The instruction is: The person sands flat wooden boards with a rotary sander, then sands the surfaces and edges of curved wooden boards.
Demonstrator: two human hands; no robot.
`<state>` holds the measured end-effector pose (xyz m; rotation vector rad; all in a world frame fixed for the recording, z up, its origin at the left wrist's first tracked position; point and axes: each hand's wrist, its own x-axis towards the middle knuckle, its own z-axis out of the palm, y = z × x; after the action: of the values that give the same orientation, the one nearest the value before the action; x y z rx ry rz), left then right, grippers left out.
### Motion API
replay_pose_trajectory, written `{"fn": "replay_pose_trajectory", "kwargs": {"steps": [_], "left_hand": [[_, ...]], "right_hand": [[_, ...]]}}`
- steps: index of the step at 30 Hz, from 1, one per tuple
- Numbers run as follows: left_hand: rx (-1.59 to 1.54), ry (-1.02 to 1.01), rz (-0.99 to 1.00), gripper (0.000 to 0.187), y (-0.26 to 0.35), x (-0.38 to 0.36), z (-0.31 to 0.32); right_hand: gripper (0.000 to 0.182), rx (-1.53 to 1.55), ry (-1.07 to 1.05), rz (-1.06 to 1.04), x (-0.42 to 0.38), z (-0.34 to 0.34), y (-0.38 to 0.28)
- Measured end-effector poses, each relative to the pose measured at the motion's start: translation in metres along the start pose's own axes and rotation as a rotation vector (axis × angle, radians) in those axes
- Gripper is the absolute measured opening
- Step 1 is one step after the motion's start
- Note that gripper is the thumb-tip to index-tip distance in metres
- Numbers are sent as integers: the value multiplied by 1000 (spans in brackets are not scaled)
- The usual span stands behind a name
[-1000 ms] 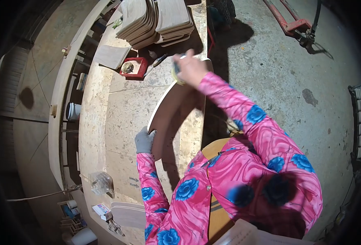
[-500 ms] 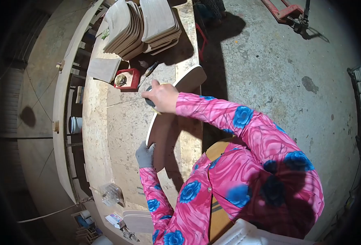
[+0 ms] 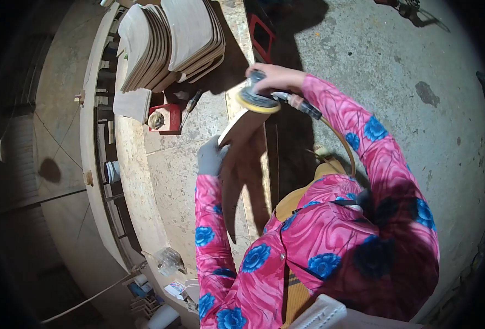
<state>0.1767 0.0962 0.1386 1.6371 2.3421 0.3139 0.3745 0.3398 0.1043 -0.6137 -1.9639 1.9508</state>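
A curved wooden panel [image 3: 243, 130] stands tilted over the workbench. My left hand [image 3: 210, 156], in a grey glove, is closed on its left edge. My right hand [image 3: 275, 77], bare, is wrapped round the top of a round air sander [image 3: 258, 101] with a yellow-edged pad. The pad lies at the panel's far end and looks to be touching it. From the sander a fitting and an air hose [image 3: 338, 131] run back under my right arm. The panel's lower part falls in shadow.
Two stacks of curved wooden panels [image 3: 190, 35] stand at the bench's far end. Nearer are a red box [image 3: 171, 117] and a screwdriver-like tool [image 3: 192, 105]. A clear plastic container [image 3: 170, 261] lies at the near left. Concrete floor [image 3: 363, 60] stretches to the right.
My right hand has carried the sander away from me and rightwards to the panel's far end. The panel has tipped, and my left hand has moved farther up with it. The camera view has shifted.
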Motion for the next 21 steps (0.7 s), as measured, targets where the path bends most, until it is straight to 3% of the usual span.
{"fn": "replay_pose_trajectory", "kwargs": {"steps": [2, 5, 10, 14, 16, 19, 21], "left_hand": [[69, -93, 19, 27, 25, 19, 1], [78, -75, 121, 26, 12, 32, 13], [12, -83, 151, 26, 21, 30, 9], [20, -85, 142, 28, 19, 30, 10], [19, -91, 140, 28, 16, 30, 12], [63, -70, 121, 29, 14, 29, 12], [93, -84, 96, 30, 15, 28, 9]], "right_hand": [[53, 129, 44, 73, -12, -5, 40], [53, 346, 92, 220, -31, 6, 102], [52, 480, 159, 320, -38, 13, 119], [54, 128, 88, -84, -10, 3, 43], [52, -363, 126, -125, -11, 9, -24], [49, -562, 72, -271, -7, 36, -67], [50, -550, 42, -259, 1, 36, -63]]}}
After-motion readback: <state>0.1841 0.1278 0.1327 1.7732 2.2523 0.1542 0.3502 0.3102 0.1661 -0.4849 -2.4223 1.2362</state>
